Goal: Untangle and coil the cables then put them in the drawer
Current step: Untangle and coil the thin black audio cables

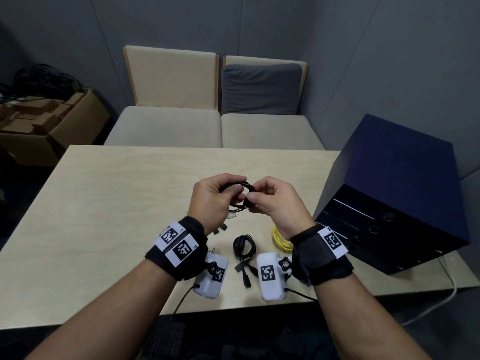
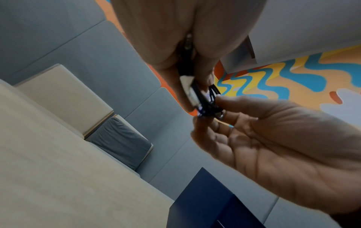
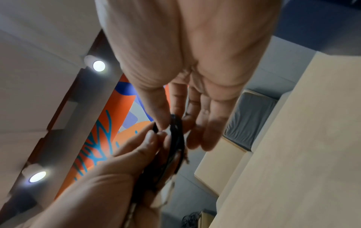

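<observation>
A person's left hand grips a small coil of thin black cable above the pale wooden table, fingers curled round the loops, while the right hand pinches the coil's near side between thumb and forefinger, apparently tidying the last turn. A white connector dangles beneath. On the table nearer the person lie a second black cable bundle, loosely gathered, and a coiled yellow cable. The dark blue drawer cabinet stands to the right, its drawers seemingly closed. By this evidence coiling is well advanced, but nothing has yet been stowed.
</observation>
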